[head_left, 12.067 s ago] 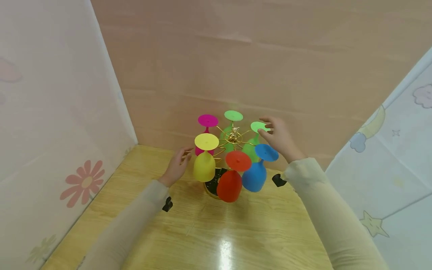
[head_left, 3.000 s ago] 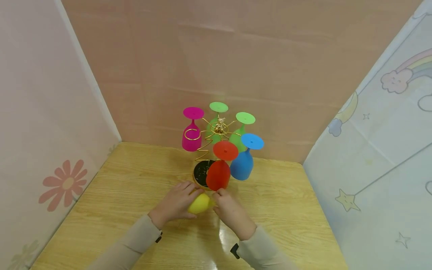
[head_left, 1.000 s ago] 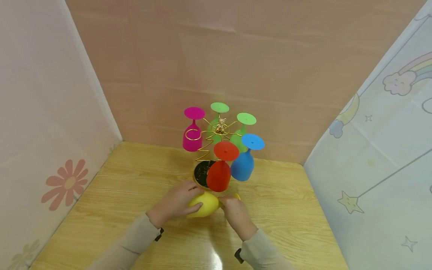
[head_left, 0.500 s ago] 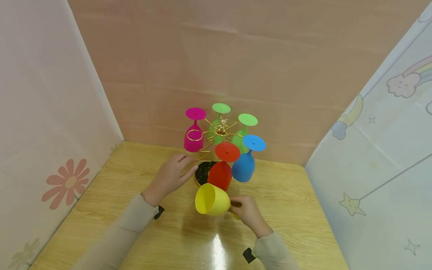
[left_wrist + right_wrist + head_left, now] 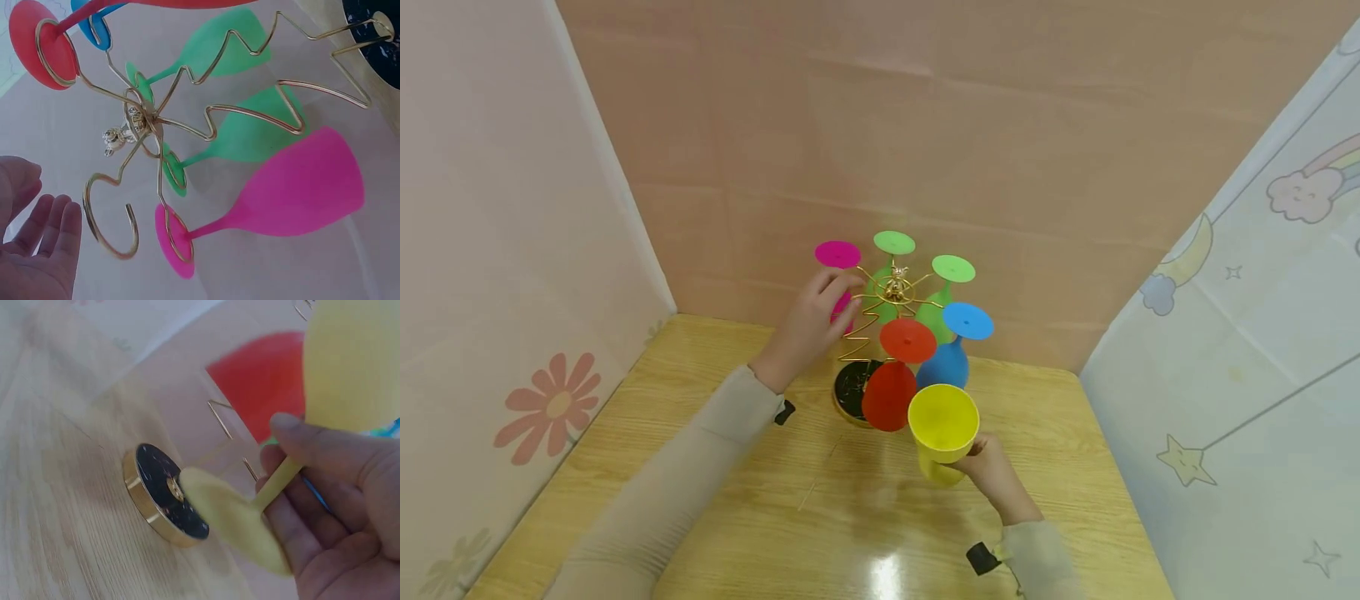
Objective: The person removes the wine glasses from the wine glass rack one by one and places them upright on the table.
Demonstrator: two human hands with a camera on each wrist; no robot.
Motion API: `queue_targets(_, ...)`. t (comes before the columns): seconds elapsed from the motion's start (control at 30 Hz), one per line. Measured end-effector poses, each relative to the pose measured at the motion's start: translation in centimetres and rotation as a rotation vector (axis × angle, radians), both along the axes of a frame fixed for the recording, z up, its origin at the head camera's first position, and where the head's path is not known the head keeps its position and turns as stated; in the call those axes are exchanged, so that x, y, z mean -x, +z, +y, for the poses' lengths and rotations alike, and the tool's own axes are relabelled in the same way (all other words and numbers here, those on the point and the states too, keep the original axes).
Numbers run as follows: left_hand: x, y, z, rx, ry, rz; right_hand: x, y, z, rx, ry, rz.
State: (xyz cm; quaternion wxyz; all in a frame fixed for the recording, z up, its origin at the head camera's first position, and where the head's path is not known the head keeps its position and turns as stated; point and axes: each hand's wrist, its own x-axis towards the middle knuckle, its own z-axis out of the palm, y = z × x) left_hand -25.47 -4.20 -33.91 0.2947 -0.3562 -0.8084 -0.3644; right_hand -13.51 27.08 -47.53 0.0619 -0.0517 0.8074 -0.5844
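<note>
My right hand [image 5: 994, 475] grips the yellow goblet [image 5: 942, 421] by its stem, upright, mouth up, in front of the rack. In the right wrist view the thumb and fingers pinch that stem above the round foot [image 5: 234, 519]. My left hand [image 5: 808, 329] is raised at the rack's left side, partly covering the magenta goblet [image 5: 837, 254] in the head view. In the left wrist view its fingers [image 5: 62, 228] are loosely bent beside a bare gold hook [image 5: 94, 212] and hold nothing. The gold wire rack [image 5: 856, 337] carries a bear figure [image 5: 897, 283] on top.
Upside down on the rack hang a red goblet [image 5: 889, 396], a blue goblet [image 5: 946, 367] and two green goblets [image 5: 934, 317]. The rack's black round base [image 5: 852, 390] stands on the wooden table [image 5: 760, 508]. Printed cloth walls [image 5: 985, 150] enclose the back and sides.
The yellow goblet came from lying between both hands to upright in my right hand, further right. My left hand let go of it and rose to the rack's left side.
</note>
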Motion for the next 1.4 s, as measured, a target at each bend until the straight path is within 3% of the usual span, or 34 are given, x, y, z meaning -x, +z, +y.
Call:
queue_targets(0.2,2.2,1.4,1.9,0.004,-0.049,-0.142,1.1,-1.2,2.3,0.007,-0.148,0.010)
queue_targets(0.4,3.8,2.4,3.7,0.056,-0.026,-0.331,2.9,-2.3,4.9,0.004,-0.175,0.123)
queue_targets(0.57,4.6,2.7,4.7,0.085,-0.010,-0.441,3.9,-3.0,6.8,-0.013,-0.212,0.075)
queue_targets(0.8,5.4,2.6,5.7,0.151,0.015,-0.450,5.6,-4.0,8.4,0.011,-0.235,0.011)
queue_targets(1.07,5.9,2.9,6.8,0.151,0.020,-0.469,7.4,-5.4,9.3,0.052,-0.388,0.030)
queue_targets(1.27,6.1,3.0,7.1,0.158,0.060,-0.454,8.0,-6.2,9.2,0.098,-0.489,0.065)
queue_targets(1.4,6.0,2.9,7.2,0.167,0.073,-0.468,8.2,-6.6,9.4,0.098,-0.529,0.037)
